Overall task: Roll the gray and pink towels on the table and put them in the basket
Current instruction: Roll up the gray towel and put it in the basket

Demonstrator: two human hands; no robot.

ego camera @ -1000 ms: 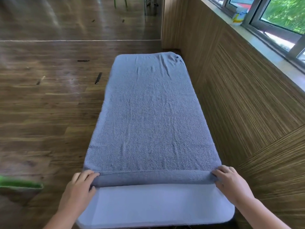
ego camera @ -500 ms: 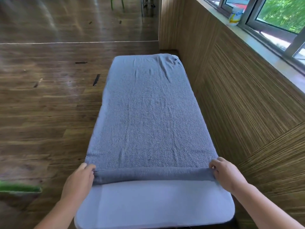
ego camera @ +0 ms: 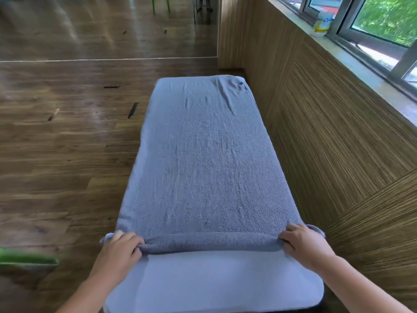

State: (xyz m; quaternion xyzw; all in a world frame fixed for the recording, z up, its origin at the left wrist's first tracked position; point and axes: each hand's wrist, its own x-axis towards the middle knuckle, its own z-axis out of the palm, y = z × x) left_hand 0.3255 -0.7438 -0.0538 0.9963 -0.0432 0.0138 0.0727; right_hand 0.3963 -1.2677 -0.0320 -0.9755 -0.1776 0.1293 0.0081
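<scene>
The gray towel (ego camera: 203, 159) lies spread lengthwise over a narrow white table (ego camera: 214, 283), covering most of it. Its near end is turned over into a thin roll running across the table. My left hand (ego camera: 119, 251) grips the left end of that roll, fingers curled over it. My right hand (ego camera: 304, 242) grips the right end the same way. Small towel corners stick out beyond both hands. No pink towel and no basket are in view.
A wood-panelled wall (ego camera: 338, 143) runs close along the table's right side, with a window sill and a white and yellow container (ego camera: 321, 26) above. Wooden floor lies to the left. A green object (ego camera: 27, 259) shows at the left edge.
The rolled edge has moved a little farther away from me and grown thicker. Both hands went from resting at its ends to curling over them.
</scene>
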